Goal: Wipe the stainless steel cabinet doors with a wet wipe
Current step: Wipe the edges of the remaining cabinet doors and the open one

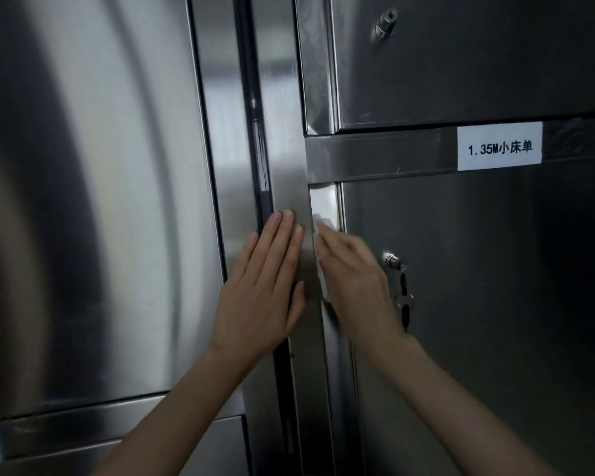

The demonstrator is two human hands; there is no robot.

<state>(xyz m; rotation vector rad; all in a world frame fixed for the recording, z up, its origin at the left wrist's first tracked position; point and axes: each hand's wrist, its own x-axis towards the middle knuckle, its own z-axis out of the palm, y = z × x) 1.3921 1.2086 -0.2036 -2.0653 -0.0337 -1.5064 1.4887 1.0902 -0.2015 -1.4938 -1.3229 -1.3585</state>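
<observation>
Head view: laying the left hand [261, 290] flat, fingers straight, against the upright frame strip [289, 166]; pressing the white wet wipe [324, 225] under the blurred right hand [354, 283] onto the left edge of the lower cabinet door [478, 304], near the lock [394, 260]; grip there impossible to tell.

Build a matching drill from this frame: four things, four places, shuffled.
1 left hand
2 wet wipe
3 keys
4 white label

A hanging from the lock
B on the crossbar above the lower right door
C flat on the vertical post
D under the right hand, at that door's left edge

Pairs: 1-C, 2-D, 3-A, 4-B
</observation>
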